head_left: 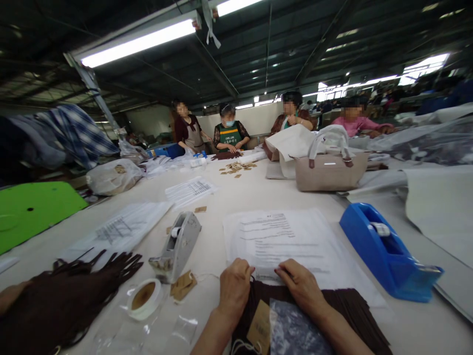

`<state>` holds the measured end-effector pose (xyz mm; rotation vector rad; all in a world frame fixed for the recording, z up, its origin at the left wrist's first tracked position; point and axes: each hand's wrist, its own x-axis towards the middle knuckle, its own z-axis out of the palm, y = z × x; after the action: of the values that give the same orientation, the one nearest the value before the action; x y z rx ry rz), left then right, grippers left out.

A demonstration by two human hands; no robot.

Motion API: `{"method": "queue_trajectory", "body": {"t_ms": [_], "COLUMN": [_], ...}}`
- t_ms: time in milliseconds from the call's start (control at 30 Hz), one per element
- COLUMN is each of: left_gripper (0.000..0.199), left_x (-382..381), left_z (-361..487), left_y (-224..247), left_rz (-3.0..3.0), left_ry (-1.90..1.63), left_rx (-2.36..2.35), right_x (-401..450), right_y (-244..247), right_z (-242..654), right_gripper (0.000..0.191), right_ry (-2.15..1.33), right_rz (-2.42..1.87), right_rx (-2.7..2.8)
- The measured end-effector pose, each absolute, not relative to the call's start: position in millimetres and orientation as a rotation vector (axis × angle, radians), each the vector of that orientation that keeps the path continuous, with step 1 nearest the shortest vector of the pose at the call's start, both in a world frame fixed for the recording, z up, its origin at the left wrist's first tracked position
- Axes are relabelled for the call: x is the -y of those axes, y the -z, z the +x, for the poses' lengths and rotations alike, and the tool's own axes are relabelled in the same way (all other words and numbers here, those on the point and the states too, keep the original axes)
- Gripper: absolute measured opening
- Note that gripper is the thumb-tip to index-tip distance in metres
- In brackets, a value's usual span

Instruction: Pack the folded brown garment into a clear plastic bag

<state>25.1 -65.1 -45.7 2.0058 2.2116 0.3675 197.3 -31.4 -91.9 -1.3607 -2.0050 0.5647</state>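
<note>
My left hand (235,286) is closed in a pinch at the far edge of a stack of dark brown fringed material (356,305), with a thin dark strip end at its fingertips. Opposite it, my right hand (301,285) has thumb and forefinger pressed together over the same edge; what they hold is too small to make out. Between my forearms, a brown card tag (259,325) with white string and a clear bag with grey-patterned contents (293,330) lie on the stack. A printed sheet (277,241) lies just beyond my hands.
Left stand a grey tape dispenser (181,244), a tape roll (145,298) and card tags (184,285). Another person's hand (13,297) touches more brown fringed material (70,301). Right are a blue tape dispenser (388,254) and a beige handbag (328,171). Several people work across the table.
</note>
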Motion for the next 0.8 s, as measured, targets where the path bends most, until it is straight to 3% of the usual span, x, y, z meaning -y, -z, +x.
{"method": "queue_trajectory", "body": {"t_ms": [467, 600, 800], "left_gripper": [0.010, 0.019, 0.024], "left_x": [67, 59, 57], "left_z": [51, 56, 44], "left_y": [35, 43, 41], "left_rz": [2.199, 2.450, 2.631], "left_ry": [-0.224, -0.055, -0.067], "left_rx": [-2.037, -1.974, -1.868], "right_x": [30, 30, 32], "right_y": [102, 103, 99], "right_z": [199, 199, 199], "right_gripper": [0.012, 0.019, 0.029], "right_ry": [-0.459, -0.437, -0.404], "right_rz": [-1.431, -1.411, -1.344], "right_rx": [1.985, 1.987, 2.022]}}
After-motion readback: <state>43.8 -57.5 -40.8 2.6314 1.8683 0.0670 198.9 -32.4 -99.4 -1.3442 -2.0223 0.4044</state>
